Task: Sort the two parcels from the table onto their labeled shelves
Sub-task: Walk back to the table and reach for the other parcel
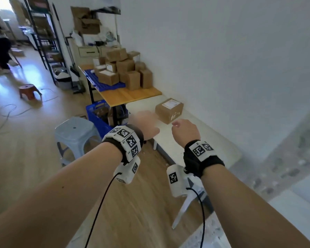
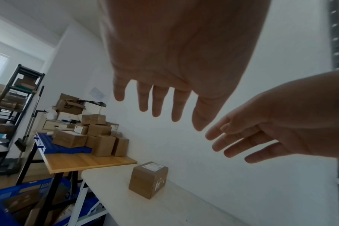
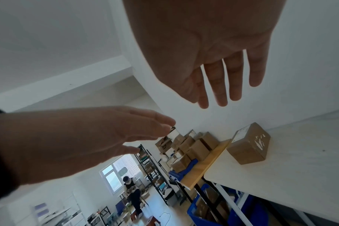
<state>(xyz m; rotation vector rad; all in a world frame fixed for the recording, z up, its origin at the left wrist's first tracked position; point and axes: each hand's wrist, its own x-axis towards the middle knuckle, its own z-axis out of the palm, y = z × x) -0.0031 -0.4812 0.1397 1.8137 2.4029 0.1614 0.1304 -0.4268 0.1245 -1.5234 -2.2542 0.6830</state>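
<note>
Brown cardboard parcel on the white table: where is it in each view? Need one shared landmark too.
Head: brown cardboard parcel with the white label sits right of centre, just beyond both open hands.
Left wrist: low centre, below the fingers.
Right wrist: right of centre, tilted by the camera angle.
Shared landmark: stack of brown boxes on the wooden table.

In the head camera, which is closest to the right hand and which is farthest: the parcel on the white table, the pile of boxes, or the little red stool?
From the right hand:
1. Parcel, just ahead on the white table.
2. Pile of boxes, farther along on the wooden table.
3. Red stool, far left on the floor.
</note>
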